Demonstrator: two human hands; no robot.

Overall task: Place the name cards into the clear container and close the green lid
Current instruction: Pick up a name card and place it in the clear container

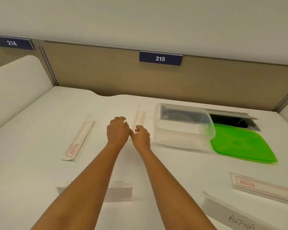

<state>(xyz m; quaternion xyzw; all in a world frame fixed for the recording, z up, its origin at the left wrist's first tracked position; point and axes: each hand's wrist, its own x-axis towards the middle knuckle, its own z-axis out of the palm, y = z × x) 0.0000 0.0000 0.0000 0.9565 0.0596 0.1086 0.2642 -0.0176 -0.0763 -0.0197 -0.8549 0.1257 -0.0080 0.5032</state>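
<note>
- Both bare forearms reach in from the bottom edge toward the middle of the frame, hands close together, knuckles nearly touching.
- Right hand (140,136): thumb and forefinger pinch the near end of the centre name card (139,119), a long clear strip with red edging that runs away up the frame on the white worktop (40,171).
- Left hand (117,130): fingers (120,119) curled under, just left of that card's near end. Cannot tell whether they grasp anything; the palm side is hidden.
- Left name card (78,141): lies flat, left of centre, well apart from the hands, red stamp at its near end.
- Lower name card (121,190): bottom centre, partly hidden under the left forearm.
- Right name card (263,188): lower right, flat, red stamp showing.
- ALPHA name card (231,213): bottom right corner, handwritten lettering, cut off by the frame edge.
- Clear container (183,128): right of centre, just beside the right hand, lidless, outline blurred. No card visible in it.
- Green lid (241,145): flat on the worktop right of the container, its left edge touching or tucked beneath the container's lower right corner.
- Open cable hatch (231,121): behind lid and container, dark inside.
- Tan partition (98,68) along the back carries number plates 214 (12,43) upper left and 215 (160,58) upper centre.
</note>
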